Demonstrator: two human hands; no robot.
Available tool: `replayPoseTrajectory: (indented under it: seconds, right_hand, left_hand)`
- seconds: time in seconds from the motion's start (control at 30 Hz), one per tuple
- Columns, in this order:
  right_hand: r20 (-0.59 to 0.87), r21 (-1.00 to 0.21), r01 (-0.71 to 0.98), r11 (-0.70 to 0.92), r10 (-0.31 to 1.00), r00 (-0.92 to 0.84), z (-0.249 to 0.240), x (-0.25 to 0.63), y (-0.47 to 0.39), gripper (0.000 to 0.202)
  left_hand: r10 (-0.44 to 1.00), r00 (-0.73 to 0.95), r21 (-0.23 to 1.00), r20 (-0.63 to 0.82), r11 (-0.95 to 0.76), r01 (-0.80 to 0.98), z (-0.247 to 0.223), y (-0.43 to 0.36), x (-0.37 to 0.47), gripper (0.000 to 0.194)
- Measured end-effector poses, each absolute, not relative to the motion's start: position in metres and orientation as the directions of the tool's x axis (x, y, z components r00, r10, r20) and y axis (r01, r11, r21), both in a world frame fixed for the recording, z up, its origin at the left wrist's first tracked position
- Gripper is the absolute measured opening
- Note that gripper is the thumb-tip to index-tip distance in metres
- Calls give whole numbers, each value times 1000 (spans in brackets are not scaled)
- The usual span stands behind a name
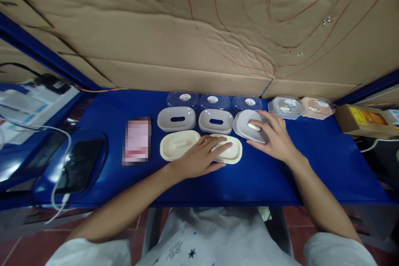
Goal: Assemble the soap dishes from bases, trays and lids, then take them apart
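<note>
My left hand point(204, 156) lies with fingers spread over the left part of a cream oval tray point(233, 149). Beside it, a second cream tray point(179, 143) sits partly behind that hand. My right hand point(274, 133) holds a grey oval piece point(249, 118) by its right side, fingers over the top and thumb at the near edge. On that piece is a small white oval part point(254, 125), near my fingertips. The piece rests tilted over something pale whose rim shows at its left. Two grey dishes with slots, one point(177, 112) left and one point(216, 115) in the middle, stand behind the cream trays.
Three clear lids point(213, 100) line the back. A clear-covered grey dish point(285, 107) and a pinkish one point(317, 108) stand back right, beside a cardboard box point(364, 120). A blurred pink rectangle point(137, 141) lies left, near a dark phone-like device point(79, 164) and white cable point(65, 149).
</note>
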State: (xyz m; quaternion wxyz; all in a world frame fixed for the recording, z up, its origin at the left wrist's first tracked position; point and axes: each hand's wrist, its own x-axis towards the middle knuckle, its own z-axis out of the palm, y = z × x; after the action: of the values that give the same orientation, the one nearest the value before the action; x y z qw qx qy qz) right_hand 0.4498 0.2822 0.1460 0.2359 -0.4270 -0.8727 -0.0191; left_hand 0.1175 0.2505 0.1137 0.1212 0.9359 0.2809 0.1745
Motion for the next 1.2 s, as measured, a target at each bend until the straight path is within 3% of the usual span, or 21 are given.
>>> replayPoseTrajectory:
  seconds: [0.17,0.37,0.47,0.57,0.77,0.9,1.2]
  right_hand:
    - [486,-193,650,735,647,-587,154,439,268,64]
    - [514,-219,545,809,570,-641,160,421,246,75]
    - [518,-225,488,843,528,-673,154,414,241,74]
    - [487,-245,468,849,525,-698,149,409,240,65]
    - [498,-266,422,866,499,-709,149,407,241,58]
    - [533,-278,408,870,493,-687,146,404,234,28]
    - [472,-468,356,809,569,-673,149,400,238,20]
  left_hand:
    - [581,755,374,305,-802,466,111,248,119,82]
    - [583,649,536,488,-787,304,106,244,120,135]
    - [598,633,603,492,-759,248,109,243,121,143]
    - [644,640,684,419,-687,245,114,243,122,140]
    - [740,564,804,365,-556,210,118,245,121,118]
    - [778,521,796,351,-541,271,119,246,120,116]
    - [783,515,767,349,-555,322,118,246,120,114]
